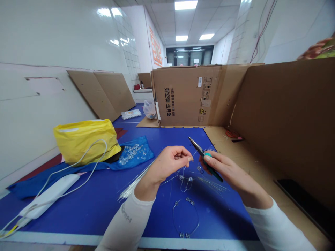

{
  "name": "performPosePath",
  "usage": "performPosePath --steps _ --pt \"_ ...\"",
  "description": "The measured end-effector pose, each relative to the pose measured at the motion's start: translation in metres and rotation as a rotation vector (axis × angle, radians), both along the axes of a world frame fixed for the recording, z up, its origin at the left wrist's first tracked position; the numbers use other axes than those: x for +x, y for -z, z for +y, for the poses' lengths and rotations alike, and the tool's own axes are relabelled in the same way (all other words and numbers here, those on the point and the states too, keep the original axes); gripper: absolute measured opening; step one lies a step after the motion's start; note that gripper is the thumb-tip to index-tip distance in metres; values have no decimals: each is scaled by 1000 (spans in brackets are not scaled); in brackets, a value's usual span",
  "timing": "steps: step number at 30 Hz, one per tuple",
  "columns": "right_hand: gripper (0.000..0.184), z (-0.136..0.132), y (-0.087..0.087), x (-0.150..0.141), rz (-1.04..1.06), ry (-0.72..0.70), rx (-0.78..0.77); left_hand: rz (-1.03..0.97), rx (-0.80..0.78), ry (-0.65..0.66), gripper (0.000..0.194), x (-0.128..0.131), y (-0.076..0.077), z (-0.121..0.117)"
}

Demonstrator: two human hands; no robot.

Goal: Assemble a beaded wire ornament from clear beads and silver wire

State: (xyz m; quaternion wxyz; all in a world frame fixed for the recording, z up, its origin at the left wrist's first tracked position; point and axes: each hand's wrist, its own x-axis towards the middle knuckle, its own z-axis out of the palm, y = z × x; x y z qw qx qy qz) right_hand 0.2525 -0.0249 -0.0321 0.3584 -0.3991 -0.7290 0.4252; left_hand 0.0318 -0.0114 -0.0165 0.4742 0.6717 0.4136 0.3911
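Note:
My left hand (171, 161) is closed in a pinch on a thin bent wire. Below those fingers hangs part of the wire with clear beads (190, 179) and a rounded bend. In my right hand (223, 164) is a pair of pliers (197, 145) with green handles, its tips pointing up and left. The plier jaws are apart from my left fingertips. Nearer to me on the blue table (91, 209) lies a wire ring (173, 216) carrying several clear beads. Straight silver wires (134, 184) lie under my left forearm, and another bundle (212, 184) lies below the pliers.
At left are a yellow bag (86, 141), clear beads (133, 152) on blue cloth, and a white power strip (52, 195) with cable. Cardboard walls (188, 97) stand behind and right. A flat black object (303, 197) lies right. Another person's hand (314, 49) shows at upper right.

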Motion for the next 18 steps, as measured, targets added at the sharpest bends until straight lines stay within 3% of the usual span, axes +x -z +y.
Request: performPosePath --steps 11,18 --pt "47 2 8 -5 -48 51 -5 10 -7 4 13 -1 -1 3" --pt "47 11 16 2 360 13 -219 -30 -10 38 15 -5 -2 5"
